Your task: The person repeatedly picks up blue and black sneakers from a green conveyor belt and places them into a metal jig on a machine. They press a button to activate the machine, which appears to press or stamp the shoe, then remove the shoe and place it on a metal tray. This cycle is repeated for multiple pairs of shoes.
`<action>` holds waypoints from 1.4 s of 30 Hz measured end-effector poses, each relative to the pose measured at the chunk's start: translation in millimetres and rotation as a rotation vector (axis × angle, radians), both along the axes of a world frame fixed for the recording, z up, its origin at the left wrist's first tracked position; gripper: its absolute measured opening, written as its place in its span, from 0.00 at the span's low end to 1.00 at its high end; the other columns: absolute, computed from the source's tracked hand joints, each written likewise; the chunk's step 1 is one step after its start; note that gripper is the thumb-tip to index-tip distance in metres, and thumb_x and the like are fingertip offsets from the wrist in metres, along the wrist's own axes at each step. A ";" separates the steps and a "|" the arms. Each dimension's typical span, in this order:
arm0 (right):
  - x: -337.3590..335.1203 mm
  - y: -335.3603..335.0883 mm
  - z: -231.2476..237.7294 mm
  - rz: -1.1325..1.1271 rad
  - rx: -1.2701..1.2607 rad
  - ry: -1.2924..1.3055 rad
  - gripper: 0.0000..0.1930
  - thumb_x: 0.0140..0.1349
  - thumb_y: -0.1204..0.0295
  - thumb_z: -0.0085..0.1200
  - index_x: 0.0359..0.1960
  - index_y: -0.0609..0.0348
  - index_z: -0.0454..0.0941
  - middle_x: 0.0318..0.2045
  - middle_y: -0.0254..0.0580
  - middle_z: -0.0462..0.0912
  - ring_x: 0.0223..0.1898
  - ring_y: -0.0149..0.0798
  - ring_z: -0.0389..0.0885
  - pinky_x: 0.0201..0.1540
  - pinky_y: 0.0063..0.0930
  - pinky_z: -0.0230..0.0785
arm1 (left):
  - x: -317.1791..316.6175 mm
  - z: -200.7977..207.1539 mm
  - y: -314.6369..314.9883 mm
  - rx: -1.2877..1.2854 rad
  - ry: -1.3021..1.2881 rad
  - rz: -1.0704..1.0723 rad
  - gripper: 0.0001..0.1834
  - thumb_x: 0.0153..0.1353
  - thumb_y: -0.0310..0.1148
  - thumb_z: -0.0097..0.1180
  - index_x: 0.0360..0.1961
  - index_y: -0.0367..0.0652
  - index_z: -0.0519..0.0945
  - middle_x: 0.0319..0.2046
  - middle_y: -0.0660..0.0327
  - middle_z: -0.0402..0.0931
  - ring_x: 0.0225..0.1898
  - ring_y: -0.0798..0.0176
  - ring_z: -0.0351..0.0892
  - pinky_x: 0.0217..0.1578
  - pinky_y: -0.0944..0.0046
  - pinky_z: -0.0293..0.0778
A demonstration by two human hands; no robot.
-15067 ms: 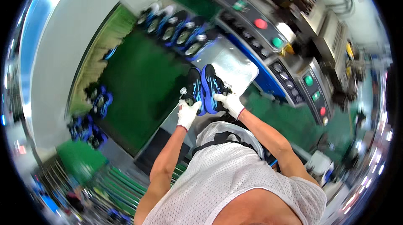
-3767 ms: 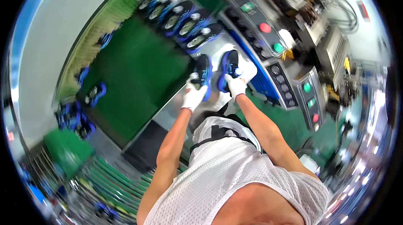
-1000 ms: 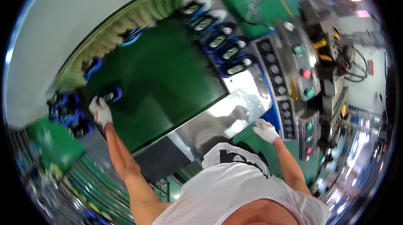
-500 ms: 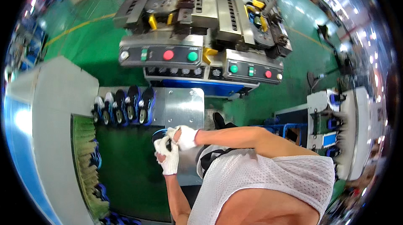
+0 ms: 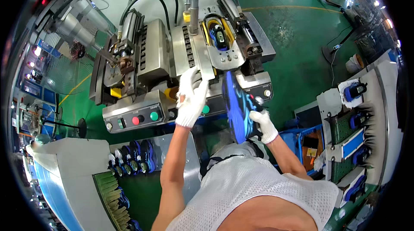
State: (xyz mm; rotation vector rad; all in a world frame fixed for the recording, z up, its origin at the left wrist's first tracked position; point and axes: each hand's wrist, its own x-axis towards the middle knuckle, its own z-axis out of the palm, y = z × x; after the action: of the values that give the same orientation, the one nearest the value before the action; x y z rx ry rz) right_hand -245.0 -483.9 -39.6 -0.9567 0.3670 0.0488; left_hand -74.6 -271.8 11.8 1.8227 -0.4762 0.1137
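My right hand (image 5: 264, 126), in a white knit glove, grips a blue sports shoe (image 5: 235, 108) by its heel end. The shoe is held on its side with the toe pointing away from me and its blue sole facing left. My left hand (image 5: 192, 97), gloved too, has its fingers spread and holds nothing. It reaches over the front of a two-station metal press (image 5: 226, 60), near a steel block. In the press's right station, a dark blue shoe (image 5: 219, 37) rests inside a yellow-edged holder.
Along the press front runs a panel (image 5: 133, 119) with red and green buttons. Several shoes (image 5: 133, 157) stand in a row on a metal table (image 5: 192, 162) at the left. A conveyor opening with bristles (image 5: 110, 196) lies nearby. At the right, a rack (image 5: 340, 127) carries more shoes beside a blue crate (image 5: 312, 145).
The view has swung right, toward the press. My hands, together on a shoe over the metal table before, are now apart: the right holds a shoe, the left is stretched forward, free.
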 end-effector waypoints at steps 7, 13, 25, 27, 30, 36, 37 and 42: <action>-5.6 -66.6 -20.3 -0.325 0.248 -0.104 0.30 0.60 0.67 0.62 0.61 0.74 0.72 0.52 0.53 0.83 0.48 0.46 0.87 0.53 0.43 0.82 | 187.4 -88.2 -162.6 0.331 0.087 0.191 0.37 0.64 0.52 0.56 0.66 0.37 0.66 0.64 0.40 0.68 0.63 0.37 0.72 0.62 0.50 0.69; -9.4 -86.6 21.6 -0.453 0.130 -0.157 0.37 0.56 0.69 0.64 0.66 0.71 0.64 0.55 0.54 0.81 0.52 0.46 0.85 0.53 0.43 0.82 | 261.2 -117.5 -244.9 0.592 0.274 0.349 0.38 0.56 0.47 0.63 0.59 0.32 0.65 0.55 0.32 0.73 0.58 0.34 0.75 0.60 0.47 0.72; 80.6 -92.7 24.1 -0.480 -0.290 0.192 0.22 0.57 0.70 0.67 0.53 0.56 0.77 0.37 0.29 0.81 0.35 0.25 0.79 0.38 0.24 0.74 | 234.6 -7.1 -145.4 0.403 0.433 0.215 0.38 0.54 0.48 0.69 0.56 0.27 0.77 0.53 0.44 0.81 0.53 0.54 0.82 0.56 0.60 0.74; 127.7 -102.2 27.0 -0.351 -0.445 0.161 0.26 0.56 0.68 0.71 0.56 0.62 0.78 0.41 0.35 0.85 0.36 0.28 0.81 0.42 0.27 0.77 | 186.1 19.3 -97.6 0.201 0.320 0.053 0.40 0.54 0.43 0.70 0.63 0.31 0.72 0.54 0.48 0.80 0.56 0.55 0.78 0.59 0.59 0.72; 242.8 -108.7 74.8 -0.032 -0.729 0.186 0.24 0.56 0.63 0.71 0.50 0.65 0.81 0.40 0.40 0.86 0.37 0.30 0.83 0.43 0.30 0.77 | 119.9 -6.2 -21.2 -0.016 0.314 -0.029 0.40 0.52 0.32 0.71 0.66 0.36 0.67 0.55 0.52 0.77 0.55 0.58 0.77 0.60 0.57 0.71; 462.4 -106.5 -38.8 0.020 -1.628 0.109 0.17 0.58 0.66 0.56 0.48 0.57 0.82 0.49 0.54 0.83 0.47 0.56 0.83 0.48 0.46 0.77 | -47.5 -4.9 110.4 0.340 0.663 0.110 0.45 0.47 0.38 0.73 0.66 0.35 0.67 0.54 0.53 0.77 0.56 0.57 0.76 0.60 0.56 0.70; 478.3 -93.8 -72.2 -0.045 -1.733 0.026 0.16 0.57 0.68 0.53 0.46 0.55 0.83 0.50 0.53 0.81 0.49 0.59 0.82 0.50 0.48 0.76 | -78.7 -22.0 131.9 0.422 0.808 0.199 0.46 0.47 0.40 0.73 0.66 0.36 0.66 0.54 0.52 0.77 0.56 0.54 0.77 0.60 0.55 0.71; 485.5 -80.0 -133.2 -0.243 -1.720 -0.155 0.27 0.57 0.71 0.47 0.61 0.62 0.71 0.59 0.61 0.76 0.60 0.55 0.77 0.60 0.45 0.71 | -178.9 -99.0 179.3 0.686 1.032 0.629 0.46 0.50 0.44 0.71 0.68 0.40 0.65 0.52 0.46 0.78 0.51 0.46 0.79 0.54 0.52 0.74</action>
State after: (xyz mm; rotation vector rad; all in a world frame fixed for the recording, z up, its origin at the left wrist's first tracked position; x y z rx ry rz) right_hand 240.5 -563.9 -172.8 -2.5734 0.3308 -0.6652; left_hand -253.6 -92.4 -87.1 2.3209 0.8910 -0.6114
